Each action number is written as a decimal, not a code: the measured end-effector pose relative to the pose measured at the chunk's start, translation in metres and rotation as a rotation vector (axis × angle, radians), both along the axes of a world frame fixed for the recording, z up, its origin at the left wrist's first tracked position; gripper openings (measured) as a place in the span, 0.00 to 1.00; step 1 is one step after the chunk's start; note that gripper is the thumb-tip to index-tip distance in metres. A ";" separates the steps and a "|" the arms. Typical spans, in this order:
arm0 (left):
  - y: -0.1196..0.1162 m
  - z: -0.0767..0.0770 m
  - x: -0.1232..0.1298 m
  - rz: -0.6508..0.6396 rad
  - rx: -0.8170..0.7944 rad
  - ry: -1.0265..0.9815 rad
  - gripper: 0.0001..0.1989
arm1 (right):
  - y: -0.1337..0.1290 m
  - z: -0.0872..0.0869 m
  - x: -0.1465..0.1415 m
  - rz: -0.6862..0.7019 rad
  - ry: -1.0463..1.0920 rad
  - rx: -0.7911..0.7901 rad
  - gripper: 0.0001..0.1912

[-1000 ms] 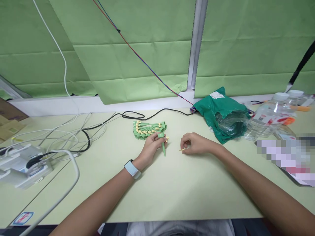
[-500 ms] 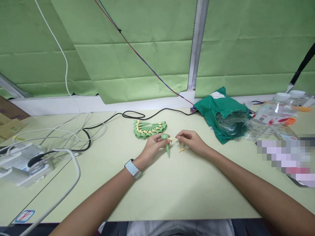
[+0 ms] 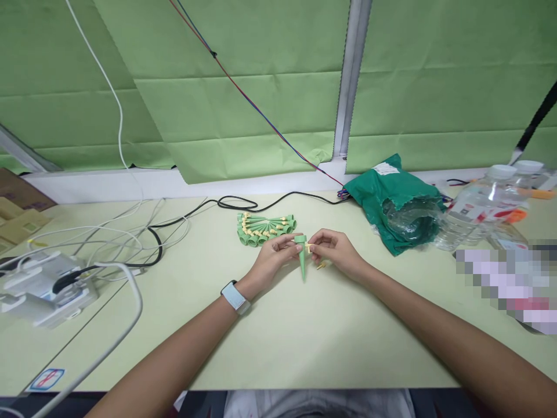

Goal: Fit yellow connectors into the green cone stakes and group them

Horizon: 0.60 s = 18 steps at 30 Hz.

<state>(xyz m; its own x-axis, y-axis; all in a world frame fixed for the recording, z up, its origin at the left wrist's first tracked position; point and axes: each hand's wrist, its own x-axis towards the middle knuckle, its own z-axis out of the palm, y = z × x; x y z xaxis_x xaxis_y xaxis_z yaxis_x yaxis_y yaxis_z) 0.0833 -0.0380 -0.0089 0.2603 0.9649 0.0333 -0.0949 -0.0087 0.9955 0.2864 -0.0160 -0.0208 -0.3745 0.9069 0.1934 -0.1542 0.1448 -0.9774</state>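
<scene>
My left hand [image 3: 281, 253] pinches a green plant-watering spike [image 3: 303, 267] near its wide top, its tip pointing down above the table. On the spike's right side, a small yellow valve [image 3: 309, 248] sits between the thumb and fingers of my right hand [image 3: 333, 251]. Whether the valve is fixed to the spike cannot be made out. Just below my right fingers, another small yellow piece [image 3: 321, 266] lies on the table. Behind my left hand, several green spikes with yellow valves [image 3: 263, 229] are laid out in a fan.
A torn green plastic bag [image 3: 387, 186] lies at the back right, beside clear bottles [image 3: 474, 203]. White power adapters [image 3: 56, 284] and tangled cables crowd the left of the pale table [image 3: 304, 342]. A black cable [image 3: 278, 203] runs along the back.
My right hand has closed in on the spike and now grips the yellow valve at its side. The spike has shifted slightly right and stands more upright.
</scene>
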 end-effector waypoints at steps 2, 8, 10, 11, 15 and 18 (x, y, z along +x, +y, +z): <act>-0.001 0.001 0.000 0.022 0.019 0.027 0.25 | -0.001 0.000 -0.001 0.028 -0.003 -0.013 0.18; -0.004 0.004 0.000 0.004 0.116 0.093 0.24 | -0.006 -0.005 -0.004 0.028 -0.032 -0.008 0.17; -0.004 0.003 0.000 -0.031 0.102 0.103 0.23 | -0.007 -0.005 -0.005 0.027 -0.059 0.021 0.16; -0.004 0.002 0.000 -0.049 0.087 0.099 0.22 | -0.008 -0.005 -0.005 0.031 -0.072 0.032 0.15; -0.003 0.000 0.001 -0.085 0.057 0.048 0.21 | -0.008 -0.003 -0.004 0.057 -0.082 0.042 0.16; -0.004 0.001 0.002 -0.053 0.105 0.071 0.21 | -0.006 0.000 -0.003 0.075 -0.043 -0.021 0.17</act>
<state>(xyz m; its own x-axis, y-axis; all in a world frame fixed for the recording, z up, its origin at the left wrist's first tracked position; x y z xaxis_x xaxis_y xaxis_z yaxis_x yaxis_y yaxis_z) 0.0851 -0.0419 -0.0077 0.3164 0.9419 0.1129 -0.0275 -0.1099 0.9936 0.2837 -0.0218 -0.0205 -0.4494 0.8794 0.1570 -0.1217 0.1139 -0.9860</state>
